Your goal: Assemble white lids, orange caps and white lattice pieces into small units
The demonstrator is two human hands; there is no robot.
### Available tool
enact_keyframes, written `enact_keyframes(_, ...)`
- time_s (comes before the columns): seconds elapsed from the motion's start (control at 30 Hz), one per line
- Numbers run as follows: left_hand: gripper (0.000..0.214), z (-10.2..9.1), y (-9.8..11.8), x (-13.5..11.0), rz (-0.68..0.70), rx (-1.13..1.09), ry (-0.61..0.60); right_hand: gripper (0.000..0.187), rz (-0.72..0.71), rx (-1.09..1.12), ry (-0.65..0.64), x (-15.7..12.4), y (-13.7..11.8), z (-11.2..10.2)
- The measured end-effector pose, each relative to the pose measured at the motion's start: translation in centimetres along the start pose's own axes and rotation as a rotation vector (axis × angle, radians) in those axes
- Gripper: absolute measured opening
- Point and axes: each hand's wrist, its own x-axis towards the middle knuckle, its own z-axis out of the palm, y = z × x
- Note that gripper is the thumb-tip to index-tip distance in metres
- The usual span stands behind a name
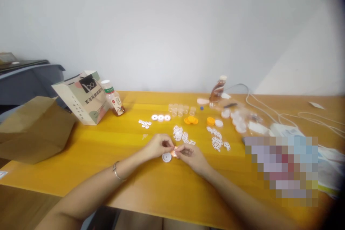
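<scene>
My left hand [162, 143] and my right hand [191, 155] meet over the middle of the table, fingers pinched together. Between their fingertips is a small orange round piece [174, 152], partly covered by the fingers. Just below my left fingertips lies a white round disc [166, 157] with a small dark hole in its centre. Past the hands is a pile of white flat cut-out pieces [178, 133]. Several small white parts [145, 124] lie to the left of it, with tiny clear bits [145, 136] nearer me.
Behind stand three white round caps [160, 118], clear cups [181, 109] and orange caps [191, 120]. More white cut-outs [216, 140] lie at right. A paper bag [88, 97], brown bag [40, 129] and bottle [113, 99] stand left; another bottle [217, 90] and cables [265, 109] are at back right.
</scene>
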Motion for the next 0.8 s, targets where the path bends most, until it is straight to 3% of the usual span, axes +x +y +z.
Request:
enact_keyframes(0.13, 0.009, 0.3, -0.1, -0.1, -0.041, -0.042, 0.024, 0.019, 0.004, 0.003, -0.014, 0.0, 0.0, 0.0)
enact_keyframes(0.27, 0.025, 0.4, -0.5, 0.0, -0.074, -0.178, 0.053, 0.021, -0.028, 0.004, -0.017, 0.2, 0.0, -0.1)
enact_keyframes(0.43, 0.023, 0.1, -0.4, 0.4, -0.070, -0.242, 0.043, 0.024, -0.018, 0.050, -0.009, 0.5, 0.3, -0.3)
enact_keyframes(0.6, 0.014, -1.4, 1.1, 0.0, -0.038, 0.096, 0.127, 0.025, -0.010, 0.069, 0.083, 0.6, 0.3, -0.6)
enact_keyframes(0.8, 0.027, -2.4, 2.7, -2.9, 0.103, 0.563, -0.183, 0.024, -0.015, 0.058, 0.140, 0.7, 0.1, -0.8)
